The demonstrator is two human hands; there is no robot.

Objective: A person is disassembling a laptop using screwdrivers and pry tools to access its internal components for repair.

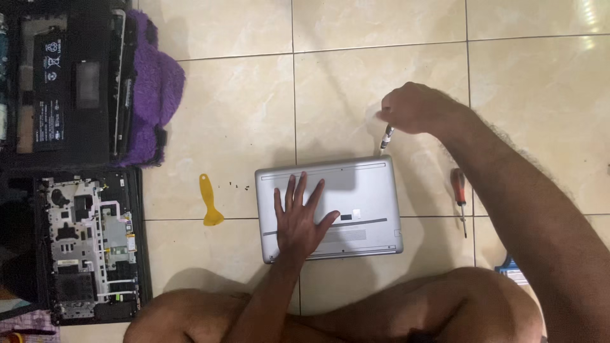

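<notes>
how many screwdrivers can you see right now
2. One screwdriver is in the right hand, tip at the far right corner of the silver laptop. A red-handled screwdriver lies on the floor tiles to the laptop's right. Others may be hidden.

Glossy beige floor tiles [241, 95] with thin dark grout lines fill the room. Light glares at the top right corner.

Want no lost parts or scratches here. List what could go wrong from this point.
1. The screws lie loose on the tile by the yellow pry tool; a knee could scatter them.
2. The right hand drives the screwdriver at the laptop corner; a slip might gouge it, though the left hand steadies it.
</notes>
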